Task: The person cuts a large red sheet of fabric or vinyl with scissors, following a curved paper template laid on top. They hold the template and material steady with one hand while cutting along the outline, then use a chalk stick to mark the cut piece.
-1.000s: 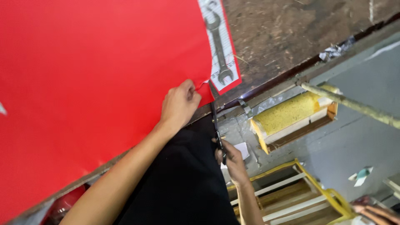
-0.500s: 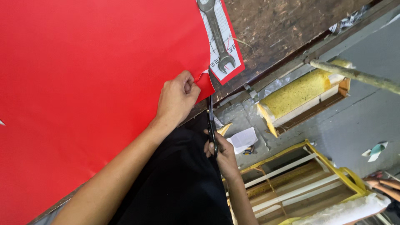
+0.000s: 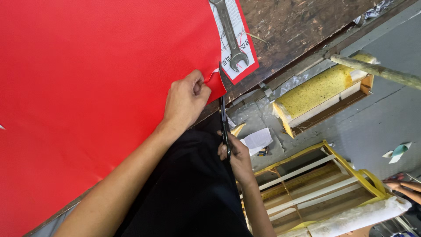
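Your sheet (image 3: 96,74) looks like matt red leatherette with a fine grain. The scissors (image 3: 223,118) are dark metal, the wrench (image 3: 230,35) dull grey steel, the bench (image 3: 298,26) rough, worn wood.

Grey floor (image 3: 390,114), worn wooden workbench (image 3: 298,26), yellow-edged wooden frame (image 3: 333,180)

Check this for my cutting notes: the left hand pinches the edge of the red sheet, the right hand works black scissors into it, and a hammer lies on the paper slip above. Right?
One detail is wrong. The tool on the paper slip is a metal wrench, not a hammer, as the head view shows. Otherwise correct: the left hand pinches the red sheet at its edge, and the right hand works the black scissors into it.
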`<state>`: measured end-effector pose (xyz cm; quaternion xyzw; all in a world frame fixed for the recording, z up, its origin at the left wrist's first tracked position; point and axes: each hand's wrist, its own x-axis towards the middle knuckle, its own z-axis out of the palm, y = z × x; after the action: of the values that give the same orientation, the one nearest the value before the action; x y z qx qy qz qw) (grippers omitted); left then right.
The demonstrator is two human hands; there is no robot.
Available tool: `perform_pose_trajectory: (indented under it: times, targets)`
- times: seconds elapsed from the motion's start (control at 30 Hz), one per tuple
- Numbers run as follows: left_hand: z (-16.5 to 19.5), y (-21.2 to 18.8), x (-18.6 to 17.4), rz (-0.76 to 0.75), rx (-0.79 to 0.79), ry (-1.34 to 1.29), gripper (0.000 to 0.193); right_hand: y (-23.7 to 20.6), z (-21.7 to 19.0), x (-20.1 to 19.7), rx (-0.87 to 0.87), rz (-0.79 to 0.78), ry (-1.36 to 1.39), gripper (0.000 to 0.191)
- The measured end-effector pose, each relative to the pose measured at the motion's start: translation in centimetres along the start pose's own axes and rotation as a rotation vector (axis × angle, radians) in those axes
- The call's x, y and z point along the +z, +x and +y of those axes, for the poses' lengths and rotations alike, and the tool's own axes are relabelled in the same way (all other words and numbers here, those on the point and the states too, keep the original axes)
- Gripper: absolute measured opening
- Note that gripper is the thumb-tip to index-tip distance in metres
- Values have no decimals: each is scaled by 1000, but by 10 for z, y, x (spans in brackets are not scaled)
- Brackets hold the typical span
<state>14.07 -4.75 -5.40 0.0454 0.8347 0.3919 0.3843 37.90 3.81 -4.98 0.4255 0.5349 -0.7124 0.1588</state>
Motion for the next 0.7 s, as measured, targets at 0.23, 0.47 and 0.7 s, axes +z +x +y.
perform_pose_trajectory:
  times: [0.23, 0.47, 0.7]
  targets:
    - [3, 0, -2, 10, 2, 19, 14, 1, 0, -6, -14, -18, 1, 47]
    - [5, -1, -3, 9, -3, 39, 14, 6, -3, -9, -27, -36, 26, 47]
    - [4, 0, -2, 26, 16, 33, 15, 8, -7, -12, -27, -25, 8, 48]
